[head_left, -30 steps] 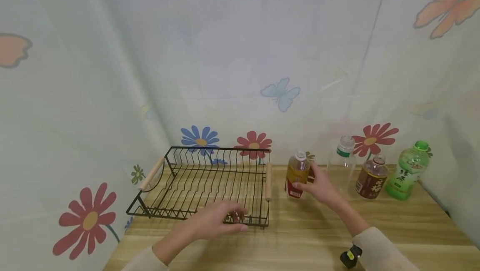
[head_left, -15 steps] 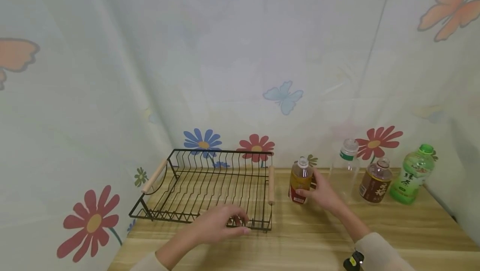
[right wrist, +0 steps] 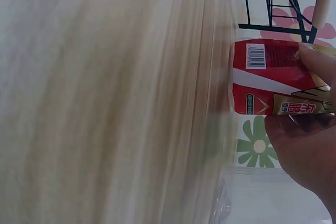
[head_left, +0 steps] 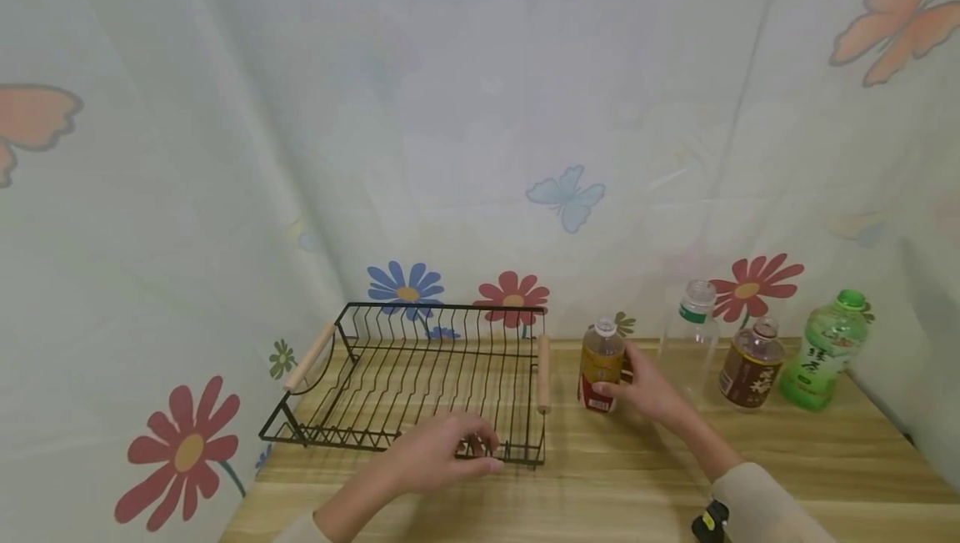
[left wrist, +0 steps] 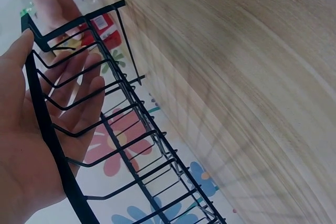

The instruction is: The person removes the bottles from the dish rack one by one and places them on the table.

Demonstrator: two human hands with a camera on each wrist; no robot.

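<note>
My right hand (head_left: pixel 651 387) grips a small drink bottle (head_left: pixel 602 365) with a red and gold label and an uncapped white mouth. The bottle is upright beside the rack's right wooden handle, its base at or very near the table. In the right wrist view, the thumb lies across the bottle's label (right wrist: pixel 273 77). My left hand (head_left: pixel 444 451) is at the front rail of a black wire dish rack (head_left: pixel 442 355), fingers loosely bent and around nothing. In the left wrist view, the rack's wires (left wrist: pixel 100 124) cross in front of those fingers; contact is unclear.
Right of my right hand stand a clear bottle (head_left: pixel 686 351) with a green neck ring, a brown-labelled bottle (head_left: pixel 752 366) and a green tea bottle (head_left: pixel 823 351). A flowered curtain (head_left: pixel 450 151) closes off the back of the wooden table (head_left: pixel 600 485).
The head view has shifted slightly, so the scene sits a little lower and to the right. Both hands and the bottle keep almost the same places.
</note>
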